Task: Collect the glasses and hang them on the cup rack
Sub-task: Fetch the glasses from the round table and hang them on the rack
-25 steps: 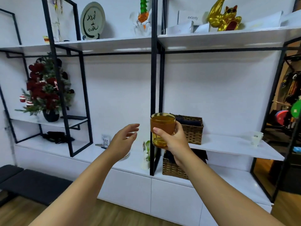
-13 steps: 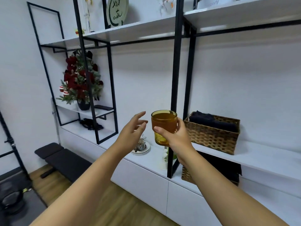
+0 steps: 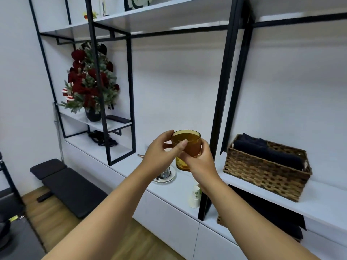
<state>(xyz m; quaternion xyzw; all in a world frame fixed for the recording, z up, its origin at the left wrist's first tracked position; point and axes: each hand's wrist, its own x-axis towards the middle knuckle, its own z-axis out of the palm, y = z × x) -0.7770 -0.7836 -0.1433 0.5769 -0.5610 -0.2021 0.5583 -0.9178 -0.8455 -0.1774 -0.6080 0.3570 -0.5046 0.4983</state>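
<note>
Both hands are up in front of the black post (image 3: pixel 223 102) of the shelving, just to its left, and both are closed on the amber glass (image 3: pixel 187 142); the right hand (image 3: pixel 201 163) cups it from below and behind, while the left hand (image 3: pixel 161 156) pinches the near rim, thumb over the lip and fingers round the far side; the glass stands upright, mouth up, held clear of the counter (image 3: pixel 131 166). A second patch of amber shows just beneath it, between the two hands; I cannot tell whether it is another glass or the foot of the same one.

Left of the post and below the hands, a white plate (image 3: pixel 170 179) rests on the counter with a small clear glass thing (image 3: pixel 165 173) on it, half hidden by the left wrist; close to the foot of the post stands a small white cup (image 3: pixel 195 197), partly behind the right forearm. Right of the post, on the shelf, sits a wicker basket (image 3: pixel 262 177) holding folded dark cloth (image 3: pixel 266 152). Well to the left of the post, a pot of red flowers (image 3: pixel 88 85) stands on a small shelf behind a thinner black frame (image 3: pixel 131 102); lower and further left, a black bench (image 3: pixel 69 186) sits on the wood floor.
</note>
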